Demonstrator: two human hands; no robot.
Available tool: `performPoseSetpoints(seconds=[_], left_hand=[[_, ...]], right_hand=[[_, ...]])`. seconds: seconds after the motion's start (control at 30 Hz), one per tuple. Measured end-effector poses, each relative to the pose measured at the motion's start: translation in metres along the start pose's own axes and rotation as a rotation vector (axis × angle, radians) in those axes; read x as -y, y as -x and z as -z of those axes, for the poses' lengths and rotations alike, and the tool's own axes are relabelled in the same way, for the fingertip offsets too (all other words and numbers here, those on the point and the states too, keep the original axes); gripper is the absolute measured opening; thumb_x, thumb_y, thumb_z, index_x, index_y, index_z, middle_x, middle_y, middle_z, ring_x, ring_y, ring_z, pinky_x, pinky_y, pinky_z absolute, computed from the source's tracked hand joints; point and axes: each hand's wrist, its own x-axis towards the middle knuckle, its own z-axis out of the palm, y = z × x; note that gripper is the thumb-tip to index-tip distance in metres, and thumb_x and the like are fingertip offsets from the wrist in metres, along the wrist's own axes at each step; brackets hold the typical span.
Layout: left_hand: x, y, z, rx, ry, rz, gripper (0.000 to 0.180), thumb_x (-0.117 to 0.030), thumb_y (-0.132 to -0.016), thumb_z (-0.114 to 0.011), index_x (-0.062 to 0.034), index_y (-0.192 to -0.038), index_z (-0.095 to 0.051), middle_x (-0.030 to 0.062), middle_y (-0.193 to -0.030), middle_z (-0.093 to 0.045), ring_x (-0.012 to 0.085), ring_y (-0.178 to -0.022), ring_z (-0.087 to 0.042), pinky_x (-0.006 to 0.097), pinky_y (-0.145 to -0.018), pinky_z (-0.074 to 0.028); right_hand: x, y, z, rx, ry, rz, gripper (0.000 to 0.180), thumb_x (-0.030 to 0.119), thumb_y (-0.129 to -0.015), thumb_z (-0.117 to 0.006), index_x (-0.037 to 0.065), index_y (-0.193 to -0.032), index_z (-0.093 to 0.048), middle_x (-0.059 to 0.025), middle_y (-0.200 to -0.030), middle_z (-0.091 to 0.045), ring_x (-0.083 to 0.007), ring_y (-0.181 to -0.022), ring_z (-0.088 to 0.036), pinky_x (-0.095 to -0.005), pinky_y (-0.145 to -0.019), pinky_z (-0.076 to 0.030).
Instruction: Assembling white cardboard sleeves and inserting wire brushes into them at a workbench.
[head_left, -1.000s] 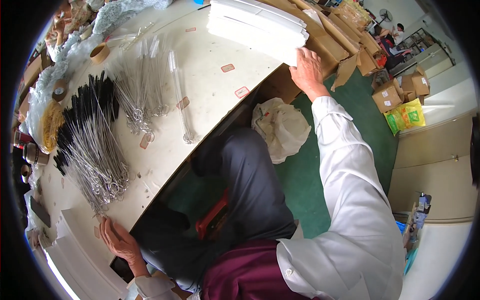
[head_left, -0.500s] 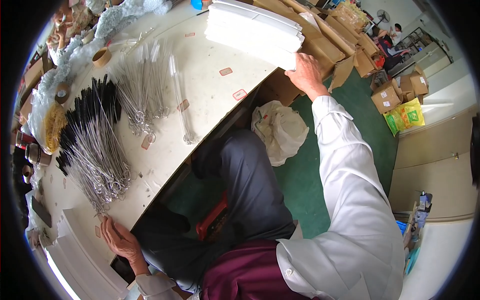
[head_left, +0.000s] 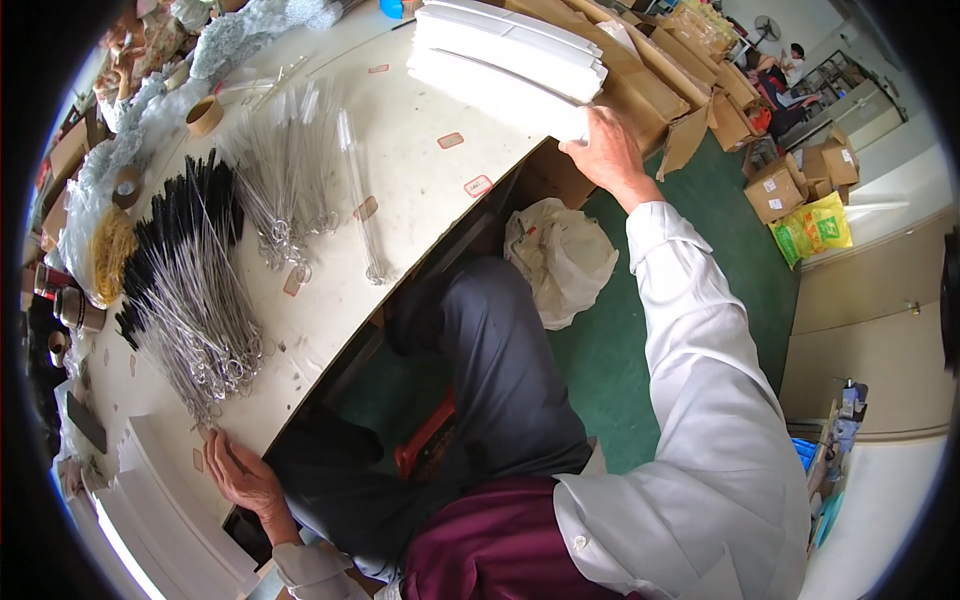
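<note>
At the far edge of the table, my right hand is closed on the end of a flat white card piece, the nearest of a white stack. Its fingertips are partly hidden. My left hand lies on the near left table edge, fingers stretched out and holding nothing. Close to its fingertips are the ring ends of a pile of wire-handled brushes with black bristles. Beyond them lie wire brushes with pale bristles and a single clear-wrapped bundle.
More white card pieces stand at the lower left. Tape rolls and bubble wrap line the table's far left. Brown cartons crowd the far right. A white plastic bag sits below the table edge. Another person sits far off.
My right hand has shifted slightly left and toward me. The nearest white card piece has slid a little away from the stack, showing a gap. My left hand stays in place.
</note>
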Motion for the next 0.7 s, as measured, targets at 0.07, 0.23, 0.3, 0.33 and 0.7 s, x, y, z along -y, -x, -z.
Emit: performPoseSetpoints(seconds=[0.07, 0.23, 0.3, 0.33, 0.7], left_hand=[[-0.001, -0.001, -0.001, -0.002, 0.000, 0.010, 0.027, -0.008, -0.099, -0.053, 0.0030, -0.122, -0.064, 0.0225, -0.124, -0.067, 0.0417, -0.118, -0.062, 0.051, -0.111, -0.043], [0.003, 0.003, 0.000, 0.019, 0.021, 0.042, 0.025, -0.010, -0.100, -0.056, 0.0014, -0.120, -0.066, 0.0204, -0.123, -0.068, 0.0392, -0.117, -0.063, 0.048, -0.110, -0.043], [0.001, 0.002, 0.004, -0.002, 0.082, 0.080, 0.024, -0.008, -0.099, -0.058, 0.0019, -0.119, -0.066, 0.0211, -0.123, -0.068, 0.0400, -0.117, -0.063, 0.048, -0.108, -0.045], [-0.001, 0.002, 0.008, -0.017, 0.140, 0.118, 0.023, -0.006, -0.097, -0.059, 0.0025, -0.118, -0.066, 0.0217, -0.123, -0.068, 0.0409, -0.117, -0.063, 0.048, -0.106, -0.047], [-0.146, -0.077, 0.095, 0.171, 0.412, -0.412, 0.050, -0.010, -0.073, -0.082, 0.0024, -0.118, -0.066, 0.0235, -0.131, -0.062, 0.0456, -0.118, -0.060, 0.056, -0.104, -0.047]], right_hand=[[0.004, 0.004, 0.001, 0.060, -0.068, -0.072, 0.064, 0.030, -0.082, -0.082, -0.002, -0.132, -0.058, -0.0212, -0.119, -0.068, -0.0375, -0.116, -0.063, -0.0457, -0.100, -0.049], [0.031, 0.018, 0.023, 0.302, -0.419, -0.184, 0.056, 0.038, -0.084, -0.077, -0.003, -0.120, -0.066, -0.0226, -0.118, -0.071, -0.0357, -0.113, -0.067, -0.0411, -0.097, -0.053], [0.034, 0.033, 0.004, 0.174, -0.647, -0.146, 0.056, 0.038, -0.086, -0.077, -0.003, -0.124, -0.067, -0.0193, -0.112, -0.073, -0.0293, -0.107, -0.070, -0.0395, -0.093, -0.054], [0.033, 0.037, 0.000, 0.188, -0.776, -0.123, 0.056, 0.036, -0.086, -0.078, -0.003, -0.125, -0.066, -0.0186, -0.112, -0.073, -0.0285, -0.106, -0.069, -0.0387, -0.093, -0.054], [0.181, 0.121, 0.078, 0.152, -0.702, 0.614, 0.067, 0.025, -0.080, -0.086, 0.002, -0.136, -0.058, -0.0192, -0.135, -0.059, -0.0389, -0.122, -0.060, -0.0450, -0.102, -0.050]])
